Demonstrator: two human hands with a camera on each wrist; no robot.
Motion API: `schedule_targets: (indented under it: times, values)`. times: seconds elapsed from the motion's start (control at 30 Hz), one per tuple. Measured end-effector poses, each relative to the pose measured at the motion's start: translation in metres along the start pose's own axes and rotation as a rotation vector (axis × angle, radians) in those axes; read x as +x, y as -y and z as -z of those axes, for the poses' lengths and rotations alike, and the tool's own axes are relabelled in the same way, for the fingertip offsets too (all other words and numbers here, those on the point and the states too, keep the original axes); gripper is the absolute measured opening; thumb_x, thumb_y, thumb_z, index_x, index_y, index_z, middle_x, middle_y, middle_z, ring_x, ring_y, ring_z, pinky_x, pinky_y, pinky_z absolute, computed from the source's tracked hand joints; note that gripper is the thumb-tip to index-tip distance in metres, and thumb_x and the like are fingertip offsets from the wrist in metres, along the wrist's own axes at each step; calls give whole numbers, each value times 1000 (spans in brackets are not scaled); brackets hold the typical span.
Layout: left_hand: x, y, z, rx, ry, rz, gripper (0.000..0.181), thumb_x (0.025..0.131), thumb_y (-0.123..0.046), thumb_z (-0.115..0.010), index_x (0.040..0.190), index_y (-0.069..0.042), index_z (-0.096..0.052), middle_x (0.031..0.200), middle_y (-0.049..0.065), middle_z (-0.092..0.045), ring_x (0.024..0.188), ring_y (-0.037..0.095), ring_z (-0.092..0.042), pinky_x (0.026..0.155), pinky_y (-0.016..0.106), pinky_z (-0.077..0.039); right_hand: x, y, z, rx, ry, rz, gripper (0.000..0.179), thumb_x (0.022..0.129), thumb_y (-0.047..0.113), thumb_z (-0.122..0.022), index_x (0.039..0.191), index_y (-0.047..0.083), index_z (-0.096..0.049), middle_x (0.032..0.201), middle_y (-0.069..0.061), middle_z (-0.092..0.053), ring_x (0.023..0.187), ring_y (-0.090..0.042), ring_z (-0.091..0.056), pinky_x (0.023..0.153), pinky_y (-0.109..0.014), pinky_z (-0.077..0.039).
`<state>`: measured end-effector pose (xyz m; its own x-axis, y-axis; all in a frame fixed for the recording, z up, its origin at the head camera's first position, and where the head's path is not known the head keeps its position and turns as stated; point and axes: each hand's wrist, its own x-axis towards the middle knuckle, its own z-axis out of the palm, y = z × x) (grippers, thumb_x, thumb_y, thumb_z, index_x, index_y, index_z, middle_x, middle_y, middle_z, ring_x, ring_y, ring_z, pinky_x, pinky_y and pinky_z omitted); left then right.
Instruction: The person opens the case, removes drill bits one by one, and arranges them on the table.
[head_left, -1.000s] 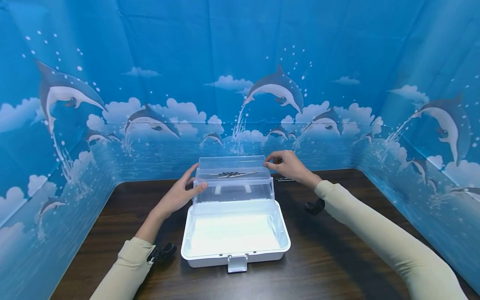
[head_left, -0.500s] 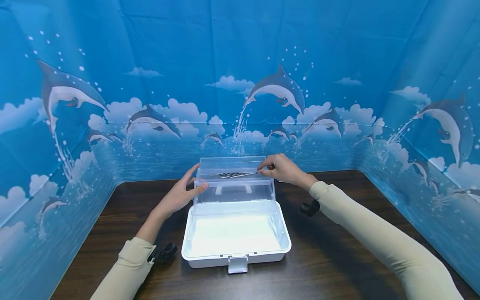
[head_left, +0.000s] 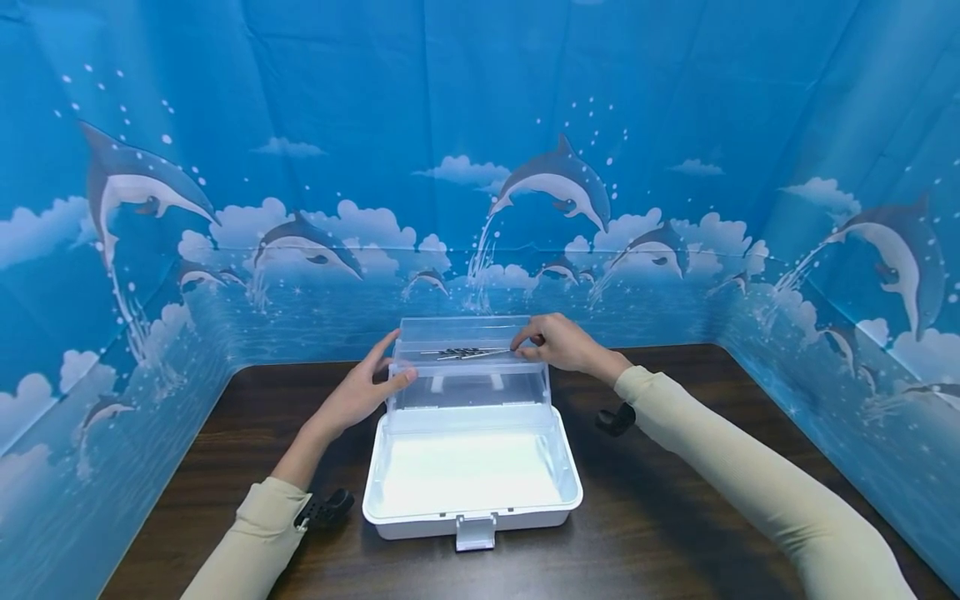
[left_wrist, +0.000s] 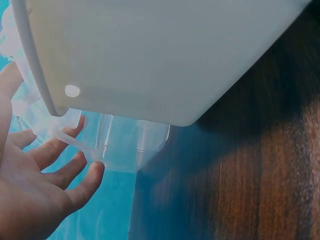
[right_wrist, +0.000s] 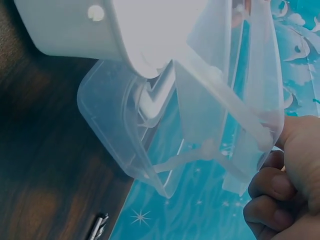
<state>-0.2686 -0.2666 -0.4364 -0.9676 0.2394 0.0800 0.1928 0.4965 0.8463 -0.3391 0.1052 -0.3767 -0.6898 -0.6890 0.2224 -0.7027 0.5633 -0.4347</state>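
Standing open on the table (head_left: 675, 517), the white box (head_left: 471, 475) had its clear tray (head_left: 468, 367) raised behind its basin. The left hand (head_left: 362, 390) steadied that tray, fingers spread; the right hand (head_left: 558, 343) pinched a metal tool (head_left: 468, 353) lying in it (others already there), with one more tool (right_wrist: 99, 227) left on the table beside the box.

Head view evenly lit from overhead and sharp, with wide-angle bowing at the edges. Glare washes out the white box (head_left: 471, 475) floor; soft shadows lie on the table (head_left: 675, 533) beneath both sleeves. Wrist views are dimmer and bluish, the close plastic soft and the wood grain noisy.
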Motion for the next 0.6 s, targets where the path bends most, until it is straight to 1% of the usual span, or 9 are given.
schedule_targets:
  times: [0.1,0.27,0.33,0.43,0.6]
  values:
    - [1,1,0,3,3,-3,93,95,-61,-64,165,-36,-8,163,22,-25,148,44,-24,102,76,-30,1,0,0,8,1,-2,15,99,11,-70,109,14,-81,96,3,-65,58,-17,-41,54,-32,-35]
    - [1,3,-1,-2,-3,-1,92,95,-60,-64,165,-36,-9,163,22,-25,148,44,-24,103,76,-29,2,0,0,6,12,-1,14,99,11,-70,109,13,-80,99,1,-67,48,-14,-33,51,-31,-32]
    - [1,3,-1,-2,-1,-5,92,95,-59,-64,165,-36,-9,163,23,-24,148,44,-24,102,76,-29,3,1,0,-3,18,0,14,99,11,-70,108,12,-80,100,0,-69,46,-13,-32,51,-30,-32]
    - [0,2,-1,-3,2,-8,92,95,-59,-64,165,-36,-9,164,22,-23,148,44,-24,102,76,-29,5,3,0,-20,27,-6,13,99,11,-71,108,11,-80,98,1,-71,46,-12,-35,50,-30,-33]
    - [1,1,-1,-5,-1,-9,93,95,-61,-64,165,-35,-9,164,19,-22,149,42,-23,102,76,-30,6,6,2,-42,48,-32,12,99,10,-70,107,11,-80,84,4,-69,52,-14,-44,52,-31,-36]
